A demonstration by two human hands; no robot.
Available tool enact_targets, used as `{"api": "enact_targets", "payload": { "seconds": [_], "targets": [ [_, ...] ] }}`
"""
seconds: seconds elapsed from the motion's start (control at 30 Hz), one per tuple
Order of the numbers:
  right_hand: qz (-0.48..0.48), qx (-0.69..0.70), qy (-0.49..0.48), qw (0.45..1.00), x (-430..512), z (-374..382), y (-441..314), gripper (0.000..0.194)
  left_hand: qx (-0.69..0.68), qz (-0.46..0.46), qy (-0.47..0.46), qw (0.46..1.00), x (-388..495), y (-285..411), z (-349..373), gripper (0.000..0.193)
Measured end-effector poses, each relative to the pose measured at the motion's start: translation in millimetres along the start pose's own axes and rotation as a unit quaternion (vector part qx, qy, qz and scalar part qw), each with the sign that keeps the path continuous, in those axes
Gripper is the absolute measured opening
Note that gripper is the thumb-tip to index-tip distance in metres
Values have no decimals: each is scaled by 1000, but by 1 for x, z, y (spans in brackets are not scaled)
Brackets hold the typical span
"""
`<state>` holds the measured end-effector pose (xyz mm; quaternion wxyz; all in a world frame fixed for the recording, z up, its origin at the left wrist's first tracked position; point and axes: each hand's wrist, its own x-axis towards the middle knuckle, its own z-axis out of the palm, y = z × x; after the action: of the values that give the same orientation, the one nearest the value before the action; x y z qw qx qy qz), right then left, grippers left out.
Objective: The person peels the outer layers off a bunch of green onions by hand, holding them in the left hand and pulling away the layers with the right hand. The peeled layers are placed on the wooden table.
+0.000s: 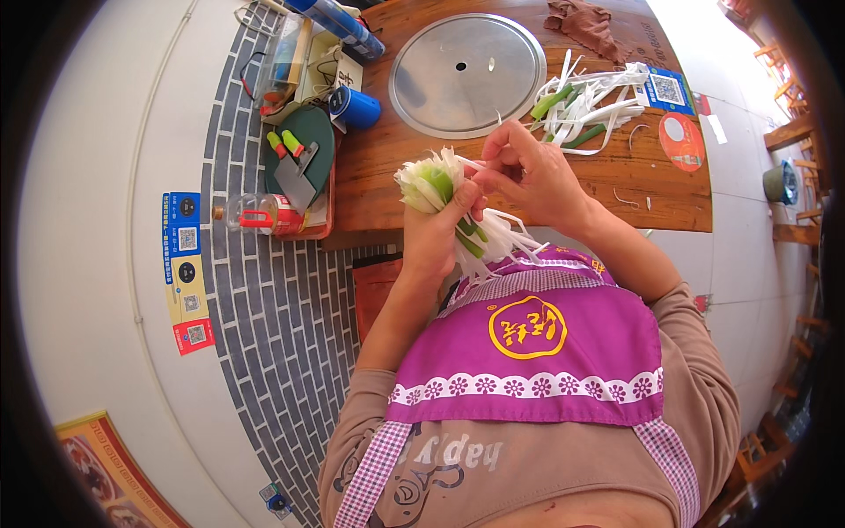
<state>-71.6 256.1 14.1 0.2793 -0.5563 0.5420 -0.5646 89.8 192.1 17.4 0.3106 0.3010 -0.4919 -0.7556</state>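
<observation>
My left hand (439,228) grips a bundle of white and green vegetable strips (432,181), which look like scallion or leek. The frayed pale ends fan out above its thumb, and long white strands (498,241) hang below the fist towards my apron. Close beside it, my right hand (531,175) pinches a thin white strip (470,162) at the bundle's edge; the fingers partly hide its end. On the wooden table (594,191), past my right hand, lies a loose heap of similar white and green strips (584,109).
A round metal lid (462,99) is set in the tabletop. A brown cloth (584,26) lies at the far right. Along the left wall stand a blue can (356,107), a green board (300,148) with yellow-handled tools, and a plastic bottle (264,214).
</observation>
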Motion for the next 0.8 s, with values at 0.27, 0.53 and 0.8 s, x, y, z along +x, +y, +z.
{"api": "enact_targets", "payload": {
  "seconds": [0.27, 0.53, 0.8],
  "targets": [
    [-22, -43, -33, 998, -14, 4, -2, 18, -6, 41, 40, 998, 0, 0, -7, 14],
    [146, 79, -41, 985, -29, 3, 4, 7, -27, 113, 58, 991, -7, 1, -2, 12],
    [-94, -54, -1, 994, -47, 14, 5, 4, -18, 143, 26, 989, -12, -8, -3, 10]
  ]
}}
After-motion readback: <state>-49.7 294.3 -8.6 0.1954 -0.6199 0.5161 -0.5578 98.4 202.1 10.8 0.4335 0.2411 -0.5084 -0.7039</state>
